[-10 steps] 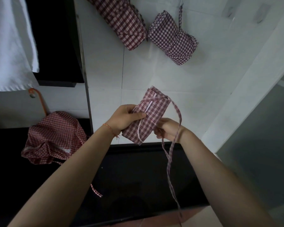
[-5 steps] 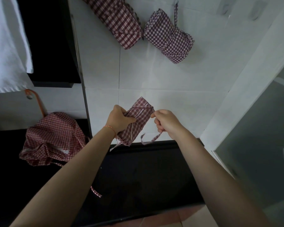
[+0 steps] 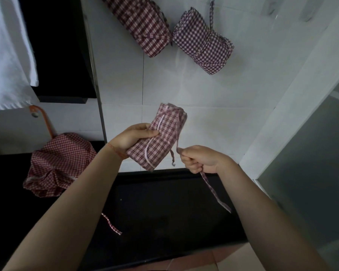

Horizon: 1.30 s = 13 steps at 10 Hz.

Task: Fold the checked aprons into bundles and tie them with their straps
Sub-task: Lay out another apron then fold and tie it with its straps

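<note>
Folded apron bundle (image 3: 160, 135) in left hand (image 3: 131, 136), strap (image 3: 213, 189) in right hand (image 3: 199, 159).

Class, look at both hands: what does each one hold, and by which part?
The left hand grips the folded apron bundle at its left side. The right hand pinches the bundle's strap partway along; its end hangs free.

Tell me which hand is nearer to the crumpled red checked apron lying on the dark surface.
Left. The left hand grips the folded bundle just up and right of the crumpled apron. The right hand pinches the strap farther off, beyond the bundle.
</note>
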Each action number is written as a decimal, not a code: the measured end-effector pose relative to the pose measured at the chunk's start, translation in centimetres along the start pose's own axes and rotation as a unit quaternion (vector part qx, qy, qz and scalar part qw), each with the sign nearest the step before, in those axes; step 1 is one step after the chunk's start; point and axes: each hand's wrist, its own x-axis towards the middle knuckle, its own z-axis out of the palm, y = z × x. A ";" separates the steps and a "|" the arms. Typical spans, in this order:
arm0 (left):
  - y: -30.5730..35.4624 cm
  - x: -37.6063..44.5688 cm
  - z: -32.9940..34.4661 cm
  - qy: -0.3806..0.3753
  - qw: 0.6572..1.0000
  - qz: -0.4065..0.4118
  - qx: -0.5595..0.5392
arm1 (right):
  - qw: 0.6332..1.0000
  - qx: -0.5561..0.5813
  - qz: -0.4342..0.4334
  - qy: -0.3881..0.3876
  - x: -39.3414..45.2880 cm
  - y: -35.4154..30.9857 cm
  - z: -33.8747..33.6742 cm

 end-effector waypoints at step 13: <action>-3.3 1.4 5.9 -0.141 0.837 -0.147 0.508 | 0.894 -0.411 0.178 -0.022 2.9 -5.0 1.7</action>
